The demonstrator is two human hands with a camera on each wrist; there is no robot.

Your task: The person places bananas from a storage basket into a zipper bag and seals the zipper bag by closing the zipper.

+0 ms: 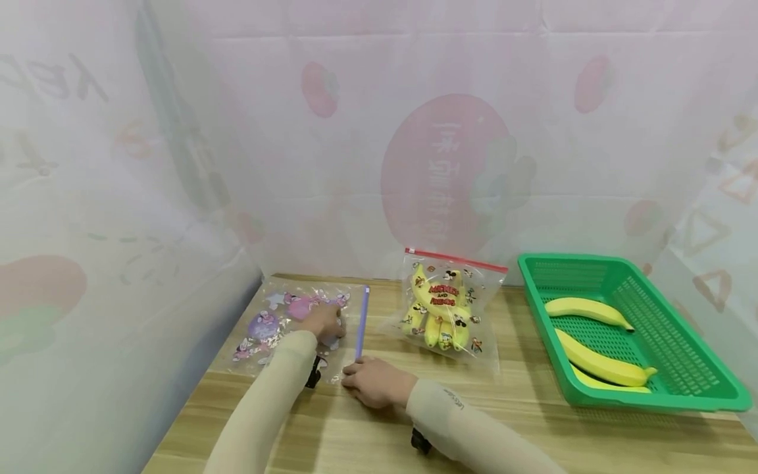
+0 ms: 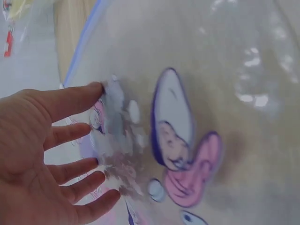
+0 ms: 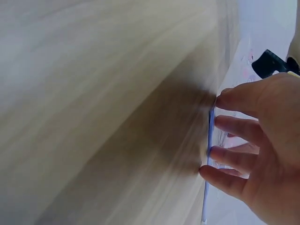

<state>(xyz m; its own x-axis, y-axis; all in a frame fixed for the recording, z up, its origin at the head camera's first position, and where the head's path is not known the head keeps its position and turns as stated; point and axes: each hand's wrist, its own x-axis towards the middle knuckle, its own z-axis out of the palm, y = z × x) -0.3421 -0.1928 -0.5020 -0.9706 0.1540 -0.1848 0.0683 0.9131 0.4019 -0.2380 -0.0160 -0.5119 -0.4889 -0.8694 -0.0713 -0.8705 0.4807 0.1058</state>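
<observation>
Readying the flat plastic bag (image 1: 284,322) for filling appears to be the step in hand. The bag lies on the left part of the wooden table (image 1: 515,372), printed side up, with its blue zip strip (image 1: 362,322) along the right edge; no contents are visible inside. The next move probably calls for parting the bag along this strip, one hand steadying the film.

Left hand (image 1: 322,322): fingers and thumb spread wide, nearly straight, tips at the printed film. No object is held. Whether the tips press or only graze the film cannot be told.

Right hand (image 1: 379,383): fingers moderately spread and gently bent, tips at the near end of the blue zip strip. The left wrist view does not cover this hand; the right wrist view shows contact but no clear pinch.

Reference positions: a second bag (image 1: 487,309) with a red strip (image 1: 456,259), holding bananas (image 1: 432,329), lies right of the flat one, apart from it. Loose bananas (image 1: 586,308) lie in the green basket (image 1: 669,400) farther right.
</observation>
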